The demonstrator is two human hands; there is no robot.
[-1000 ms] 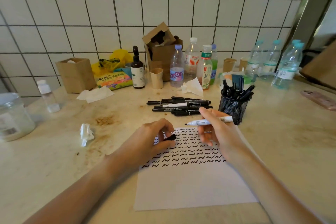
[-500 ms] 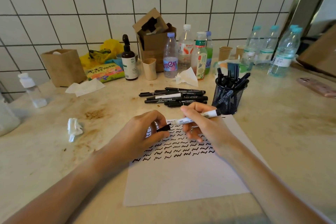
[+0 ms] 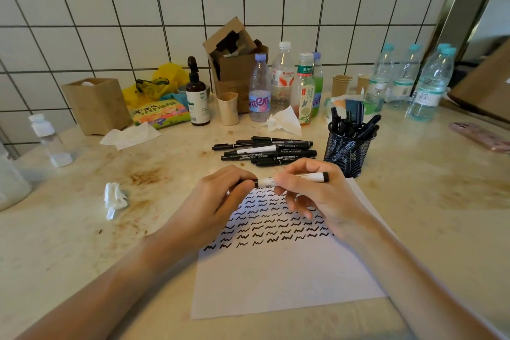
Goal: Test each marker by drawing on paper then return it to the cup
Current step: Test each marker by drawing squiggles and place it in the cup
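In the head view, both hands are holding 1 white-barrelled marker [image 3: 292,179] level above the paper [image 3: 287,270]. The left hand [image 3: 218,201] is curling around its left end, the right hand [image 3: 314,190] is pinching the barrel, its black end sticking out rightward toward the mesh cup [image 3: 347,149]. Loose markers [image 3: 265,150] are lying just behind.

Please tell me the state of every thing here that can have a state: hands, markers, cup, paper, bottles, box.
left hand: grips the marker's left end
right hand: holds the marker's barrel
marker: horizontal above the paper
paper: flat, upper part covered with squiggles
mesh cup: upright, holding markers
loose markers: lying on the table
cardboard box: flap open
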